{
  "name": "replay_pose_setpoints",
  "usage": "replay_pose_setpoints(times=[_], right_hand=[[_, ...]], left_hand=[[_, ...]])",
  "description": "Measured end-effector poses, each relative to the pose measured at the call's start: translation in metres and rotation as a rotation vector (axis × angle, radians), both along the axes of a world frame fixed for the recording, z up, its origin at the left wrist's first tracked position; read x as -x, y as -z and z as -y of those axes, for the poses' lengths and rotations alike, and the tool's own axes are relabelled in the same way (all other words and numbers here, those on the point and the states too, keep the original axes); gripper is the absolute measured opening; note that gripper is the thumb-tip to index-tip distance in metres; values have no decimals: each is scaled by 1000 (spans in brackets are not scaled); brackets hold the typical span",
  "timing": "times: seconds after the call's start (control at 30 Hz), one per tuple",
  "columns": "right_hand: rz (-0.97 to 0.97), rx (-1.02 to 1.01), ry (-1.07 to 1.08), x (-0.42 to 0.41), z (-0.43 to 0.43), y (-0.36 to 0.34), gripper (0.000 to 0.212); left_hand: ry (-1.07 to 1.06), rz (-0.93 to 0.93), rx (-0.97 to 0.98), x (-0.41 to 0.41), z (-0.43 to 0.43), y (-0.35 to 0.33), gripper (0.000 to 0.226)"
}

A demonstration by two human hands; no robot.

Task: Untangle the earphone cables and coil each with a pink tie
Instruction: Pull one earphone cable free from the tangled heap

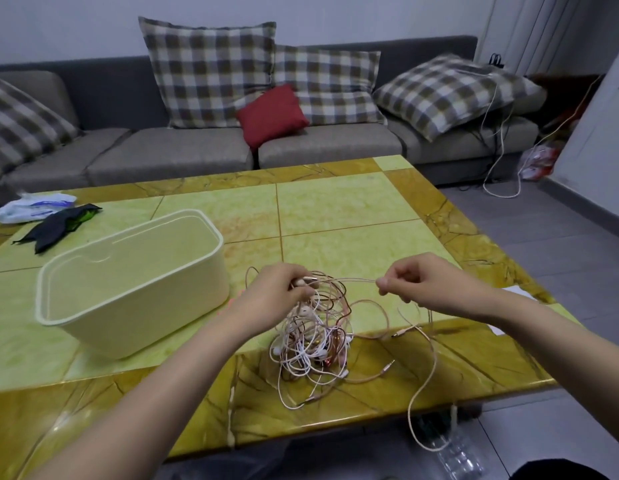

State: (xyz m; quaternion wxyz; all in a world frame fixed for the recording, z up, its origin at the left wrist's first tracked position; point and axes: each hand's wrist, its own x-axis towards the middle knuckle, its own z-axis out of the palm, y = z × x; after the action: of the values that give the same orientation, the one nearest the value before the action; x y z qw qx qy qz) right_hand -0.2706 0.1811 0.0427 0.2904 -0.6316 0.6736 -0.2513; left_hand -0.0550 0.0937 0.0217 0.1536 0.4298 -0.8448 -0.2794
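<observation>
View: head camera, looking forward and down.
Surface: a glossy yellow-green stone-patterned table (335, 209) with an amber border.
Task item: a tangle of thin pink and white earphone cables (318, 341) lies on the near part of the table, mostly below and between the two hands.
Left: the left hand (280, 289) is above the tangle's far left side, its fingers curled round a bunch of cables and earbuds lifted from the heap.
Right: the right hand (415, 282) is to the right of the tangle, with thumb and forefinger pinching a single pink strand (349, 279) that runs almost straight across to the left hand.
Trailing part: one loose pink cable (425, 386) curves right of the heap and hangs over the near table edge.
Container: an open cream oval plastic box (155, 317) stands just left of the left hand.
Far left: a black cloth (58, 225) beside a white plastic packet (31, 206).
Background: a grey fabric sofa (162, 150) carrying checked cushions (211, 74) and a small red cushion (271, 114).
</observation>
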Motion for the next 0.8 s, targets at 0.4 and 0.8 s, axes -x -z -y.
replay_pose_setpoints(times=[0.4, 0.8], right_hand=[[-157, 118, -88, -19, 25, -65, 29], [-177, 118, -129, -22, 35, -83, 28]], left_hand=[[116, 66, -169, 1, 13, -44, 42], [21, -352, -269, 13, -4, -88, 27]])
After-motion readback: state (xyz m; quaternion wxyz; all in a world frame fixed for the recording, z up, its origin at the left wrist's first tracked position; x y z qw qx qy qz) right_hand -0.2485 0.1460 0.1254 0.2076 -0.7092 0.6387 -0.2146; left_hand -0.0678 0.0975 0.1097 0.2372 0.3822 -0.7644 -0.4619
